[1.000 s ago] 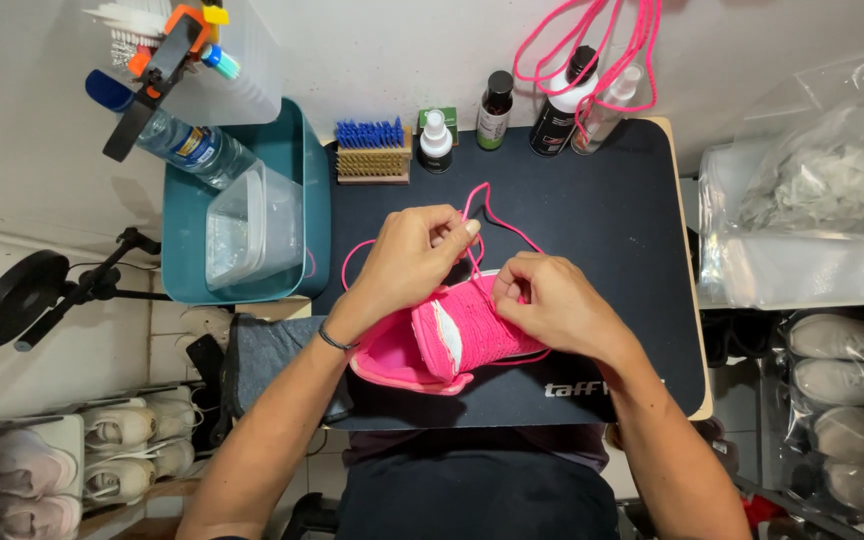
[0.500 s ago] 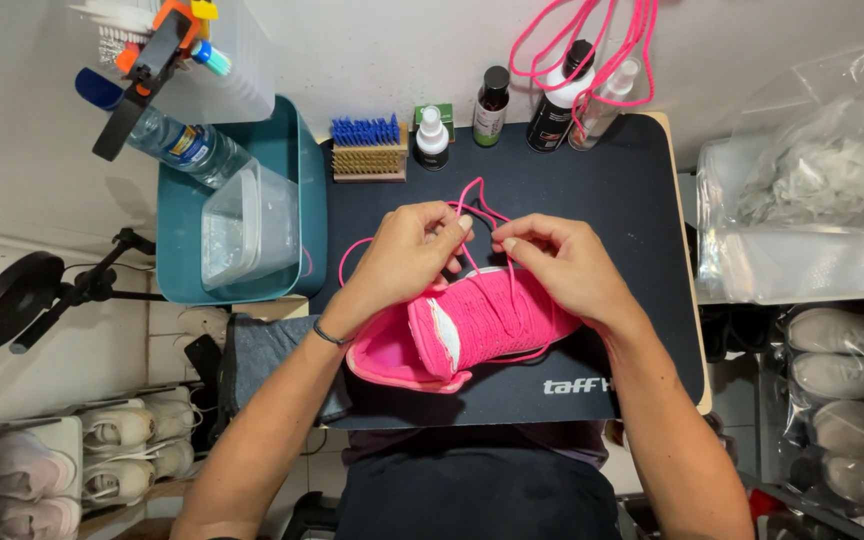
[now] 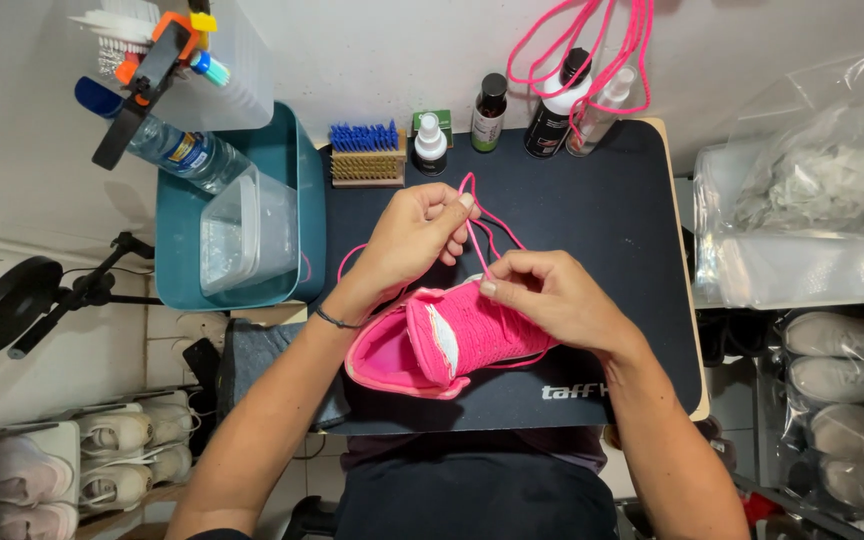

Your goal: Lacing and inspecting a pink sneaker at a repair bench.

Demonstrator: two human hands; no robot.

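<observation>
Pink sneaker [image 3: 452, 345] lying mid-frame on the dark mat [image 3: 602, 210]. Left hand [image 3: 407, 240] just above it, fingers pinched on the pink lace [image 3: 480, 215]. Right hand [image 3: 552, 295] resting on the shoe's upper, fingertips closed on the lace too. Blue brush [image 3: 365, 152] and bottles [image 3: 492, 110] along the mat's top edge.

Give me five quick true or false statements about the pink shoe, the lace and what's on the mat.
1. The left hand pinches the pink lace. True.
2. The pink shoe lies on a white mat. False: the mat is black.
3. The right hand rests on the shoe. True.
4. The blue-bristled brush lies inside the teal tub. False: it sits on the mat beside the teal tub.
5. Another pink lace hangs over the bottles. True.
</observation>
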